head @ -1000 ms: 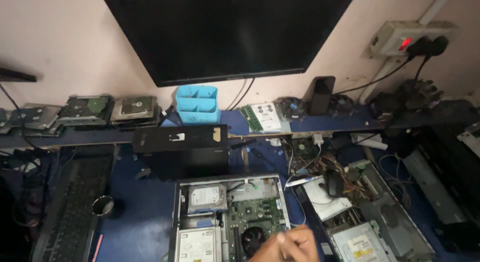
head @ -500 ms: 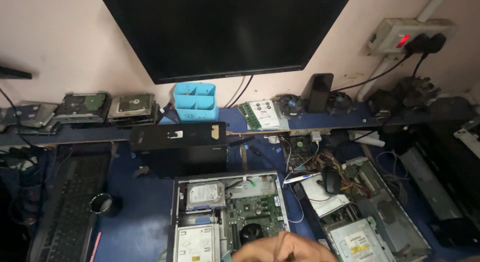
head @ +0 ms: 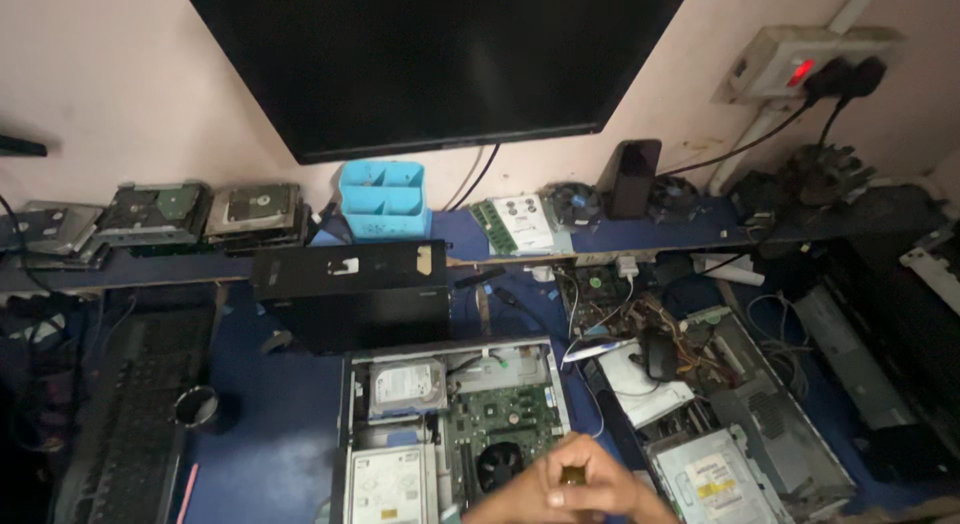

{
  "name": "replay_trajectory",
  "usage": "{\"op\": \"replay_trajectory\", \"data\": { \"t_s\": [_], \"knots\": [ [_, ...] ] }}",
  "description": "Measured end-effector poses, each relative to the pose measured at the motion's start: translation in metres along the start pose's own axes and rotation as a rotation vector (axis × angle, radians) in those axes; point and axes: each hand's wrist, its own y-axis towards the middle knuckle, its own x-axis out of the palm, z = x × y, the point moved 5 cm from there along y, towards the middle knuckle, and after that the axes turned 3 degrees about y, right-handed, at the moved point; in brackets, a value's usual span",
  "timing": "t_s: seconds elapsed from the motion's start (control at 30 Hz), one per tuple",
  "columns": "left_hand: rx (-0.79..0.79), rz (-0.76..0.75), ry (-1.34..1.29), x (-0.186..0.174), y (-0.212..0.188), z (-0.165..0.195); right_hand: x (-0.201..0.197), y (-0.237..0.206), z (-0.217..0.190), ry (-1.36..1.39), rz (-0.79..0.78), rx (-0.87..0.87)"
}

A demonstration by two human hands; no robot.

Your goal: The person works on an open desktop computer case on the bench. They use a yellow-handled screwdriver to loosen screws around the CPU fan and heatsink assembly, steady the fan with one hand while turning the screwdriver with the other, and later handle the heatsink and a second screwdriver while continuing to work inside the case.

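Note:
At the bottom edge my left hand (head: 515, 499) and my right hand (head: 625, 492) meet, fingertips pressed together around a small dark brownish object (head: 572, 475). What the object is cannot be made out. Both hands hover over the near end of an open desktop computer case (head: 345, 424) lying flat on the blue table. Inside the case I see a silver hard drive (head: 405, 384), a green motherboard (head: 515, 419) with a round black fan (head: 497, 464), and a white-labelled drive (head: 385, 484).
A black case cover (head: 350, 289) stands behind the open case. A second opened case (head: 770, 434) with loose cables lies to the right. A keyboard (head: 135, 414) and a small round cup (head: 197, 406) are at left. A shelf holds hard drives (head: 160, 209) and a blue box (head: 383, 199) under a dark monitor (head: 440, 54).
My hands have come further up into view and closed together around the small object. The view has shifted slightly.

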Motion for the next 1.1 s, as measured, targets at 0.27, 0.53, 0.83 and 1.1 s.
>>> {"op": "replay_trajectory", "data": {
  "t_s": [0.27,0.53,0.83,1.1],
  "knots": [
    [0.129,0.117,-0.026,-0.007,-0.002,0.031,0.002,-0.011,0.001,-0.277,0.263,-0.249],
    [0.219,0.345,0.134,-0.002,-0.013,0.016,0.006,-0.02,0.017,-0.413,0.589,-0.188],
    [-0.11,-0.214,-0.042,0.0,0.007,-0.018,0.009,-0.002,-0.001,0.125,-0.423,0.077],
    [-0.054,0.268,-0.035,-0.003,-0.005,0.049,-0.012,-0.045,0.05,-0.206,0.797,-0.146]
  ]
}}
